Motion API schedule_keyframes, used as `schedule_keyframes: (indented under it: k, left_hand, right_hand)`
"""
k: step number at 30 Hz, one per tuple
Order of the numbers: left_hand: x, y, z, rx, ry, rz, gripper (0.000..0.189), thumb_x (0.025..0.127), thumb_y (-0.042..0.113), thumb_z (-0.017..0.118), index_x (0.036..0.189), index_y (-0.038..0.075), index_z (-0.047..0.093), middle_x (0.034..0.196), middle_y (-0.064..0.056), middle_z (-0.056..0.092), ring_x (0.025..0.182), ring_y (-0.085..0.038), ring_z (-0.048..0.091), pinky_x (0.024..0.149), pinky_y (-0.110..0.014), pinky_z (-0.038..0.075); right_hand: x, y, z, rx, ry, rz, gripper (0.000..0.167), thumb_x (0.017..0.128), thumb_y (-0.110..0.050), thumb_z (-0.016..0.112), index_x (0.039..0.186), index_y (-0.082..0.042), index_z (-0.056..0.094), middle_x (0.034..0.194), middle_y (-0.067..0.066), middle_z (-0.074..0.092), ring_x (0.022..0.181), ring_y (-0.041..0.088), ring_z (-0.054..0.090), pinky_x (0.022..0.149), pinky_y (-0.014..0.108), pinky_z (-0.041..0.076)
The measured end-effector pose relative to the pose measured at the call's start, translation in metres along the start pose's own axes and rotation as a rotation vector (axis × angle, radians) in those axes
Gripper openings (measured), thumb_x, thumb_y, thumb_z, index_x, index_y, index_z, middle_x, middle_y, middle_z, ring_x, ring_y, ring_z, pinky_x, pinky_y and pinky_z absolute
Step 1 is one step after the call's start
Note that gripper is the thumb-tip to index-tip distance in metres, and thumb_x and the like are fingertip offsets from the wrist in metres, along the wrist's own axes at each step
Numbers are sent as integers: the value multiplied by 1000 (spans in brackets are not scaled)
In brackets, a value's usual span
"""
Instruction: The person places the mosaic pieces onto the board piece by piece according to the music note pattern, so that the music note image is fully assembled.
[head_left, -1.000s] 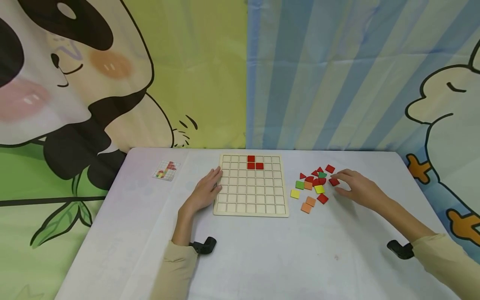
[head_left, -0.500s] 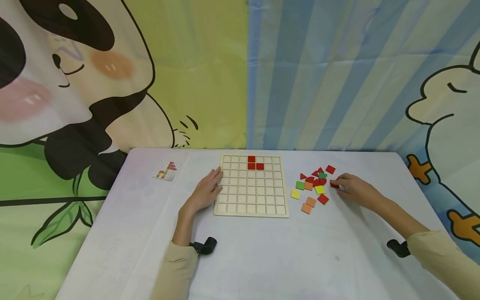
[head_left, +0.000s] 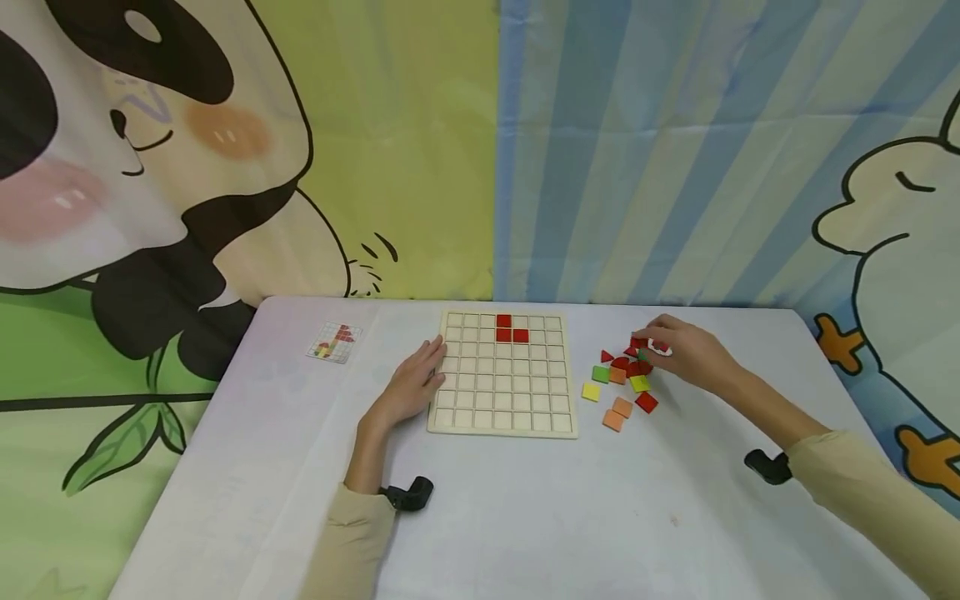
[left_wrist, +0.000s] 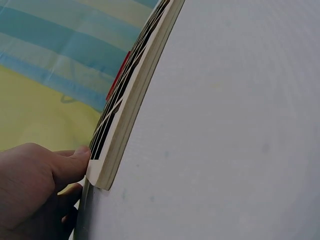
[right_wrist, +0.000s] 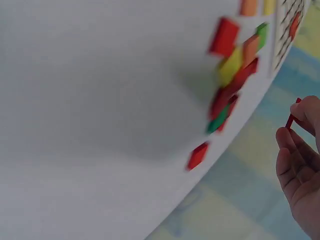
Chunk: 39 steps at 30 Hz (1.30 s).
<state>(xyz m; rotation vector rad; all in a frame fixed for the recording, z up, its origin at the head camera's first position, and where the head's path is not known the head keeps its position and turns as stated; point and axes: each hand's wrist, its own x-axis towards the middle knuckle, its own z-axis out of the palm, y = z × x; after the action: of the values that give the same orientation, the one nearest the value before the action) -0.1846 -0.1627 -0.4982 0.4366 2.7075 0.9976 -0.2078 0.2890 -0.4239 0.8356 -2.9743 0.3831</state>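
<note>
My right hand (head_left: pixel 690 354) pinches a red square tile (right_wrist: pixel 290 120) between thumb and forefinger, raised above the loose tiles. Beneath and left of it lies the cluster of red triangles and rounded pieces, partly covered by the fingers in the head view, with a green piece (right_wrist: pixel 218 120) among them. My left hand (head_left: pixel 408 382) rests against the left edge of the wooden grid board (head_left: pixel 501 383); in the left wrist view its thumb touches the near corner. Three red squares, one of them a tile (head_left: pixel 521 336), sit in cells near the board's far edge.
Loose nearby are a red square (head_left: pixel 646 402), orange squares (head_left: pixel 612 419), yellow tiles (head_left: pixel 590 391) and a green square (head_left: pixel 601 373). A small pattern card (head_left: pixel 334 342) lies on the white table (head_left: pixel 525 517), left of the board. Printed cloth hangs behind the table's far edge.
My right hand closed on a red square at the right of the pile, lifted it and moved left and farther back over the tiles. The left hand stays at the board.
</note>
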Motion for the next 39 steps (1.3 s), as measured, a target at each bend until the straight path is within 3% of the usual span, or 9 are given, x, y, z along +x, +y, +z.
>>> schedule_keyframes:
  k: [7, 13, 21, 30, 39]
  left_hand:
    - [2, -1, 3, 17, 3, 5, 58, 110, 16, 44, 163, 2, 24, 174, -15, 14, 161, -36, 8, 129, -57, 10]
    - [3, -2, 4, 27, -2, 8, 58, 111, 16, 42, 163, 1, 23, 174, -16, 11, 161, -37, 7, 129, -58, 8]
    - [4, 0, 6, 59, -24, -4, 59, 112, 22, 36, 165, 5, 19, 175, -12, 8, 162, -33, 3, 130, -56, 6]
    - [2, -3, 8, 113, -23, 14, 59, 112, 25, 34, 165, 4, 18, 174, -12, 8, 162, -33, 5, 130, -56, 9]
    - [-1, -4, 7, 139, -45, 37, 61, 113, 30, 35, 165, 4, 16, 175, -12, 5, 163, -33, 2, 130, -55, 8]
  right_hand:
    - [42, -64, 22, 112, -19, -182, 32, 91, -6, 78, 122, -4, 76, 113, 11, 69, 87, 25, 68, 66, 28, 56]
    - [75, -98, 43, 101, -45, -277, 28, 93, -11, 77, 121, -6, 76, 114, 10, 68, 86, 19, 70, 68, 28, 58]
    - [105, -108, 58, 76, -50, -294, 21, 95, -13, 76, 115, -8, 78, 111, 10, 69, 82, 18, 68, 65, 29, 57]
    - [115, -113, 66, 68, -91, -321, 18, 96, -10, 74, 112, -7, 80, 106, 7, 67, 76, 15, 65, 62, 24, 53]
    - [123, -118, 72, 11, -104, -339, 17, 98, -11, 71, 113, -9, 80, 109, 8, 70, 82, 17, 70, 66, 25, 57]
